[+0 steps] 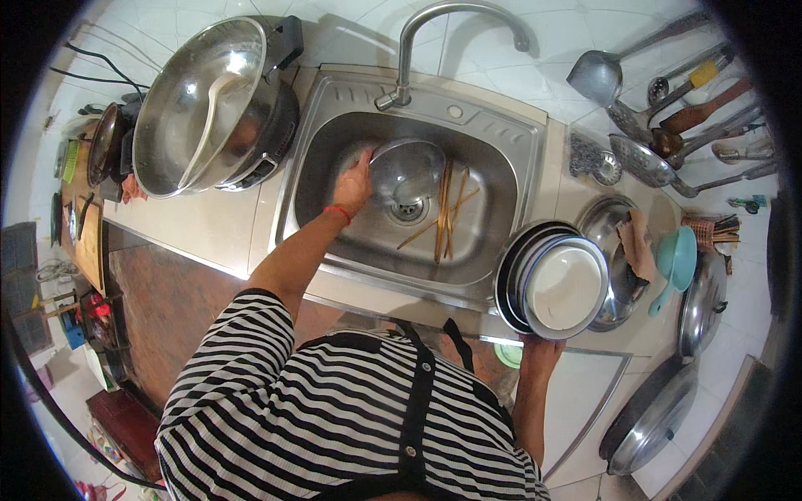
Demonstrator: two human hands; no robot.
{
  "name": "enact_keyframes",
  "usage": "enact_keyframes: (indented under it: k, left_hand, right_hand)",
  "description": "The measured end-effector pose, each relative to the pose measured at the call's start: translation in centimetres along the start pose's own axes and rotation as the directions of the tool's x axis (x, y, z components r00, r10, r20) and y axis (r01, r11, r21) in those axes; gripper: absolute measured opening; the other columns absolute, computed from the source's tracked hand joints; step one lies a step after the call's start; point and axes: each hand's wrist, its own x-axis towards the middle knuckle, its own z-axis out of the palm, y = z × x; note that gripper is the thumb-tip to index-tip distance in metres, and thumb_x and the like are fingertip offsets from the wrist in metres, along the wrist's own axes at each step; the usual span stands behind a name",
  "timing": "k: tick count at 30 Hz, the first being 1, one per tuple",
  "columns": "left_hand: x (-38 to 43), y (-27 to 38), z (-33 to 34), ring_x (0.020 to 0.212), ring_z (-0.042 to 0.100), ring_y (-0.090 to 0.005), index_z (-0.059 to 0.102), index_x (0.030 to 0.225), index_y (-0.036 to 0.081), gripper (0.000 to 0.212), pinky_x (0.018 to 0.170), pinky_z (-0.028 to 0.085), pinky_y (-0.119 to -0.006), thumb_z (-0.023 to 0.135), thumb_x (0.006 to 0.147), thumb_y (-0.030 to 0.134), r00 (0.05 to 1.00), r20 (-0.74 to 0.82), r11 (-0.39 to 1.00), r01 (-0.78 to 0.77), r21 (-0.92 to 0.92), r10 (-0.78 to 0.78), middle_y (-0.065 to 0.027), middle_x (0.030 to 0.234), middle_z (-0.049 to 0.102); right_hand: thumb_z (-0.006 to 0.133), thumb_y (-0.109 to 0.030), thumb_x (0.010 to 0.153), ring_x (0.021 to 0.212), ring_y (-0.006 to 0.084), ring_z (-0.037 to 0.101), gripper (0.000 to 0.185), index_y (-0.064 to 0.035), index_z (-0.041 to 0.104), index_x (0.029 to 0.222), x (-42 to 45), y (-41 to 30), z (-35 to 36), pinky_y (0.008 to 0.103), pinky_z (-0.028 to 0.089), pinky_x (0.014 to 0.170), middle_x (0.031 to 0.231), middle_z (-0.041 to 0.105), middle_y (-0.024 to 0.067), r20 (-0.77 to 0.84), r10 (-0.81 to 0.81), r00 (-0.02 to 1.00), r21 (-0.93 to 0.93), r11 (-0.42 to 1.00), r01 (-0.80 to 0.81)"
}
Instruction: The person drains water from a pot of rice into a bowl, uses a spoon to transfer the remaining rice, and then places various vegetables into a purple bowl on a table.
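Note:
My left hand reaches into the stainless steel sink and grips the rim of a shiny round bowl; whether it is glass or metal I cannot tell. The bowl is tilted above the drain. Several wooden chopsticks lie crossed on the sink floor, right of the drain. At the sink's front right corner, my right hand holds a stack of nested bowls from below. A white bowl is innermost, with blue-rimmed and dark-rimmed ones around it. Most of the right fingers are hidden under the stack.
A curved faucet rises behind the sink. To the left, a large wok with a ladle rests on an electric cooker. Ladles and spatulas hang at right, above a metal basin and a turquoise dipper.

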Motion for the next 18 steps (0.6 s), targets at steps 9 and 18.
enact_keyframes:
  k: [9,18]
  left_hand:
    - [-1.2,4.1,-9.8,0.083,0.058,-0.0309,0.038,0.123,0.016,0.059,0.065,0.050,-0.039,0.040,0.070,-0.009,0.771,-0.489,0.861,-0.503,-0.076,0.408,-0.0158,0.112,0.051]
    - [-4.9,4.2,-12.3,0.067,0.060,-0.0284,0.023,0.126,-0.001,0.055,0.056,0.049,-0.034,0.040,0.074,-0.004,0.943,-0.310,0.868,-0.250,-0.429,0.119,-0.0247,0.097,0.054]
  right_hand:
    - [0.052,-0.025,0.083,0.071,0.0196,0.059,0.035,-0.0084,0.041,0.112,-0.4,-0.3,1.4,0.0275,0.051,0.050,0.093,0.056,0.0085,0.062,0.016,0.998,-0.124,0.992,-0.008]
    - [0.048,-0.014,0.083,0.058,0.0162,0.058,0.030,-0.0085,0.040,0.112,1.7,0.4,1.5,0.0248,0.049,0.046,0.080,0.058,0.0068,0.023,0.018,1.000,-0.013,1.000,-0.018]
